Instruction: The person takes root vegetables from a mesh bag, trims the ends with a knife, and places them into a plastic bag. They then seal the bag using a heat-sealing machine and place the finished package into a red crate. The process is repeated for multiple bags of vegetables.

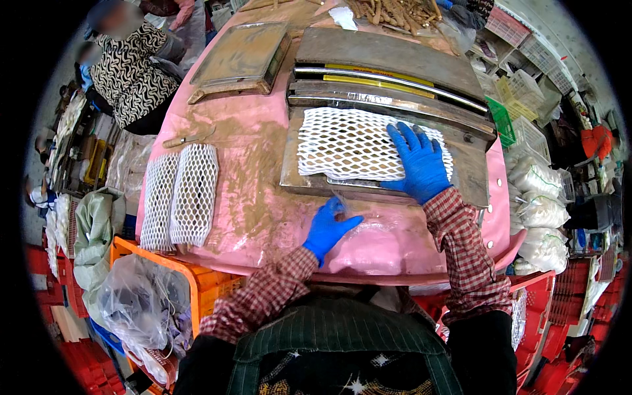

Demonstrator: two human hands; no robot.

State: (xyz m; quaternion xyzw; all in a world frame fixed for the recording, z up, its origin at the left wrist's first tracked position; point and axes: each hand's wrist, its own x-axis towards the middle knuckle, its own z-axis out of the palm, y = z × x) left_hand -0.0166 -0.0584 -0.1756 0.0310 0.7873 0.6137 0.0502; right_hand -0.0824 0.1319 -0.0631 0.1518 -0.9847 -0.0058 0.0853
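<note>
A white foam-net bundle (345, 143) lies on the near metal plate of a sealing machine (390, 89), over clear film. My right hand (421, 165), in a blue glove, rests on the bundle's right part with its fingers spread. My left hand (331, 228), also blue-gloved, is just in front of the plate with thumb and fingers apart; thin clear film shows near its fingertips, and whether it touches the film I cannot tell. Two more foam-net bundles (194, 195) lie side by side on the pink table cover (247, 222) at the left.
A knife (190, 139) with a wooden handle lies behind the two bundles. A dusty scale (242, 54) stands at the back left, brown roots (395, 15) at the far edge. An orange crate (197, 291) with plastic bags is at the near left. A person (133, 69) is at the left.
</note>
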